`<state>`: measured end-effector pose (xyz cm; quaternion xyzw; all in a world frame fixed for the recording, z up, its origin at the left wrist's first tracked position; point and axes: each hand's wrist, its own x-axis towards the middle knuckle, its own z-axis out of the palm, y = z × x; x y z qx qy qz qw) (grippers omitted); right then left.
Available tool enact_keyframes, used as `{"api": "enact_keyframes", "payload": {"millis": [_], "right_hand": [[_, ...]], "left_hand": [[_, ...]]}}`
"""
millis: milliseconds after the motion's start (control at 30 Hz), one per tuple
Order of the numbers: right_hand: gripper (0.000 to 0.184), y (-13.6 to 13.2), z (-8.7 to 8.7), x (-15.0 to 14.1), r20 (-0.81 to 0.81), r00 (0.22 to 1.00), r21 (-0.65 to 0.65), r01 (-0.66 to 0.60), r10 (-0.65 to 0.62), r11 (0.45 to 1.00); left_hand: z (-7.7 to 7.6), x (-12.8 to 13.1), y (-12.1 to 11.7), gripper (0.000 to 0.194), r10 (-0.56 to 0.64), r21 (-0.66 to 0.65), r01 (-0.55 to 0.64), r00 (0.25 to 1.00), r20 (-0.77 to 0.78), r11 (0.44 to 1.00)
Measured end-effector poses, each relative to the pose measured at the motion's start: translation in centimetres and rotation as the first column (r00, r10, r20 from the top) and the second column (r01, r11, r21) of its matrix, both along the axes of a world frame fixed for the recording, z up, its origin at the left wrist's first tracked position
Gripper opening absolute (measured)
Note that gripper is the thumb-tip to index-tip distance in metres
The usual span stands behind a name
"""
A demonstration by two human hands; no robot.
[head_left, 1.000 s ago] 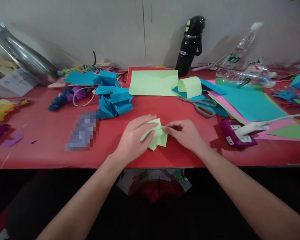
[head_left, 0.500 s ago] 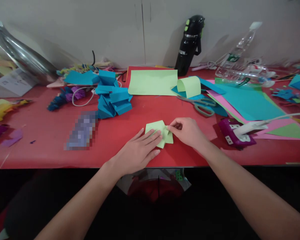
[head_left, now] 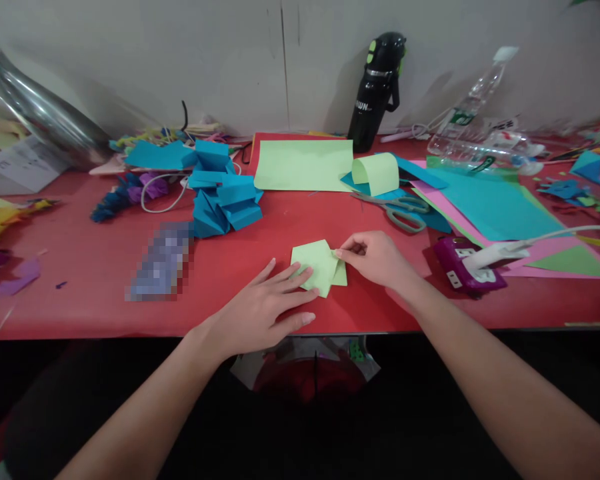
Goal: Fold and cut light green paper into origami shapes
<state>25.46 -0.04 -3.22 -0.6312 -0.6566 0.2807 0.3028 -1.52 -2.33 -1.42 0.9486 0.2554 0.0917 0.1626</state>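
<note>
A small folded light-green paper (head_left: 319,264) lies on the red table (head_left: 105,293) near its front edge. My left hand (head_left: 260,308) rests flat beside it, fingers stretched out, with fingertips touching the paper's left lower edge. My right hand (head_left: 375,259) pinches the paper's right corner between thumb and forefinger. The paper lies flat on the table between both hands.
Behind lie a light-green sheet (head_left: 305,165), a curled green strip (head_left: 376,173), scissors (head_left: 399,209), blue folded paper pieces (head_left: 220,193), and coloured sheets (head_left: 485,204) at right. A black bottle (head_left: 375,91) and a clear plastic bottle (head_left: 475,127) stand by the wall. A purple power strip (head_left: 467,264) sits right.
My left hand lifted off the green paper, slid back toward me and flattened on the table. The paper now lies flat and uncovered. My right hand kept its pinch on the corner.
</note>
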Motion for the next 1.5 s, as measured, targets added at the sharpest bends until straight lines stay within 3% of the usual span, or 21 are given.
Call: {"api": "enact_keyframes", "payload": {"millis": [100,167,267,567,800,1033,1267,1400,1500], "right_hand": [[0.020,0.3,-0.2,0.1,-0.016,1.000,-0.011,0.025,-0.025,1.000],[0.021,0.3,-0.2,0.1,-0.032,0.999,-0.016,0.033,-0.034,0.999],[0.021,0.4,0.1,0.2,-0.085,0.996,-0.070,0.020,-0.026,0.997],[0.023,0.3,1.0,0.3,-0.233,0.966,-0.210,0.066,-0.116,0.976],[0.024,0.3,0.6,0.4,-0.212,0.970,-0.176,0.081,-0.118,0.981],[0.020,0.4,0.6,0.5,-0.149,0.987,-0.166,0.038,-0.064,0.985],[0.018,0.5,0.5,0.5,-0.136,0.990,-0.163,0.000,-0.022,0.987],[0.019,0.6,0.8,0.5,-0.122,0.992,-0.171,-0.012,-0.009,0.985],[0.018,0.6,0.8,0.4,-0.128,0.992,-0.167,-0.013,-0.008,0.986]], "left_hand": [[-0.5,0.8,0.0,0.026,0.048,0.092,-0.066,0.981,0.189,0.994],[-0.8,1.8,0.0,0.027,0.102,0.143,-0.150,0.948,0.302,0.978],[-0.9,3.0,0.2,0.036,0.089,0.215,-0.158,0.950,0.299,0.964],[-1.6,2.0,1.5,0.020,0.004,0.375,-0.142,0.938,0.345,0.916],[-1.8,2.1,1.4,0.011,-0.018,0.430,-0.162,0.923,0.385,0.888],[-1.9,2.1,1.5,0.013,-0.032,0.399,-0.117,0.937,0.347,0.909],[-0.7,1.9,1.2,0.023,0.080,0.195,-0.101,0.990,0.115,0.975],[0.4,2.8,1.2,0.023,0.147,0.148,-0.157,0.986,0.076,0.976],[0.5,4.2,1.6,0.034,0.132,0.172,-0.147,0.986,0.098,0.974]]}}
